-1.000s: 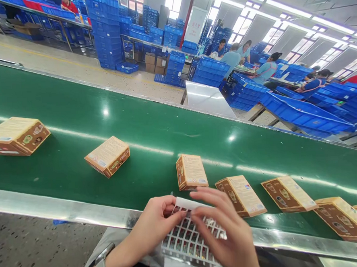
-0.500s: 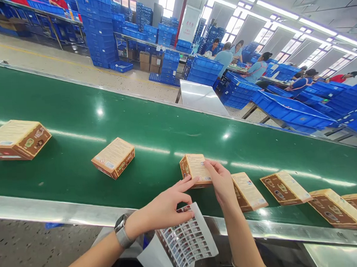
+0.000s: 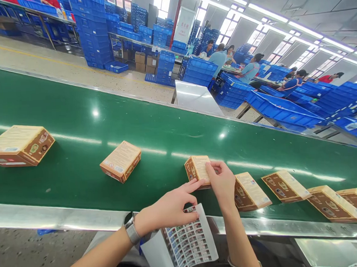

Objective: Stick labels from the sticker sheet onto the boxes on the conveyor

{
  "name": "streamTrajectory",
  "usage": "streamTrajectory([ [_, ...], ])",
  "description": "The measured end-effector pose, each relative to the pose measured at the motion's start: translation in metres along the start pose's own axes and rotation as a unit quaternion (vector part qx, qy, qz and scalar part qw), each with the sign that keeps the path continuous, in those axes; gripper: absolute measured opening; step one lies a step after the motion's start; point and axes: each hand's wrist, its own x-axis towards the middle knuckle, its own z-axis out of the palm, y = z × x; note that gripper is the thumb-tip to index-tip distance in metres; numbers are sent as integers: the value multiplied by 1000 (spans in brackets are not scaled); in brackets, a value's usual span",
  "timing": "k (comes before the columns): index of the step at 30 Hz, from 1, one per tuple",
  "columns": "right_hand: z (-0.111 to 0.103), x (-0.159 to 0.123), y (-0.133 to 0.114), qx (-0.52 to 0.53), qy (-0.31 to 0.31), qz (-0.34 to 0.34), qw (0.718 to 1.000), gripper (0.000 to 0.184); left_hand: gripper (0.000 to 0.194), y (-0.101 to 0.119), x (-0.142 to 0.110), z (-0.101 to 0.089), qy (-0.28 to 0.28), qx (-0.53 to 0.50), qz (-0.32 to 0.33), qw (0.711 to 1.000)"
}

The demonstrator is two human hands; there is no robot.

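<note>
A green conveyor belt [image 3: 74, 115] carries several tan and brown cardboard boxes. My right hand [image 3: 222, 183] rests on the top of one small box [image 3: 195, 168] near the belt's near edge, fingers pressed down on it. My left hand [image 3: 167, 208] pinches a sheet of small printed stickers [image 3: 188, 241] that hangs below the belt's metal rail, with its forefinger stretched out to touch the same box's lower edge. A watch is on my left wrist and a bangle on my right.
More boxes lie on the belt: one [image 3: 121, 161] to the left, a larger one [image 3: 18, 145] at far left, several [image 3: 283, 185] in a row to the right. Stacked blue crates [image 3: 95, 30] and seated people in blue [image 3: 219, 58] fill the hall beyond.
A second ago both hands were at the sticker sheet. My right hand then reached up onto the small box, and the left forefinger came to touch it. The boxes have drifted right.
</note>
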Motion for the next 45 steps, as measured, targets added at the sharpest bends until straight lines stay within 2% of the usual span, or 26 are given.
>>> streamTrajectory([
  [3, -2, 7, 4, -22, 16, 12, 1000, 34, 20, -2, 5, 3, -10, 5, 15, 1000],
  [8, -6, 25, 16, -25, 31, 32, 999, 51, 19, -1, 16, 4, -29, -6, 7, 1000],
  [11, -10, 39, 21, -27, 33, 40, 998, 45, 23, 4, 18, 3, -26, -49, 2, 998],
  [15, -21, 42, 13, -40, 60, 31, 997, 36, 16, 9, 4, 0, 25, -116, -56, 991],
  [18, -33, 18, -4, -33, 74, -17, 997, 38, 23, 10, -21, -8, 80, -143, -118, 979],
  [19, -37, 5, -10, -23, 53, -42, 997, 39, 26, 11, -30, -12, 102, -170, -138, 970],
  [20, -41, -9, -16, -2, 6, -84, 996, 38, 29, 12, -40, -17, 126, -213, -160, 956],
  [22, -47, -38, -23, 46, -208, -114, 970, 39, 36, 16, -59, -28, 169, -293, -195, 921],
  [24, -50, -63, -26, 79, -340, -84, 933, 45, 39, 20, -77, -39, 198, -318, -211, 903],
  [25, -49, -73, -26, 89, -367, -60, 924, 45, 37, 22, -85, -44, 214, -299, -214, 905],
  [27, -44, -87, -24, 97, -360, -24, 928, 39, 28, 26, -96, -50, 276, -184, -200, 922],
  [29, -36, -97, -24, 91, -339, -16, 936, 37, 25, 31, -101, -49, 354, 26, -136, 925],
  [30, -33, -101, -25, 86, -338, -17, 937, 38, 26, 34, -101, -47, 375, 137, -87, 913],
  [31, -29, -104, -26, 83, -347, -18, 934, 38, 25, 37, -99, -43, 377, 229, -35, 897],
  [32, -26, -107, -29, 82, -360, -18, 929, 37, 21, 40, -97, -38, 353, 293, 7, 889],
  [33, -25, -109, -32, 82, -379, -18, 922, 36, 16, 43, -93, -33, 323, 322, 41, 889],
  [35, -24, -112, -39, 74, -410, -24, 909, 31, 11, 47, -88, -23, 273, 315, 66, 907],
  [37, -27, -112, -46, 61, -427, -50, 901, 28, 16, 48, -85, -16, 254, 280, 47, 925],
  [39, -32, -111, -51, 60, -409, -79, 907, 24, 22, 46, -86, -15, 243, 250, 14, 937],
  [42, -36, -109, -54, 57, -383, -108, 916, 21, 28, 45, -89, -18, 205, 224, -11, 953],
  [45, -35, -108, -53, 34, -385, -133, 913, 24, 30, 47, -89, -22, 172, 202, -24, 964],
])
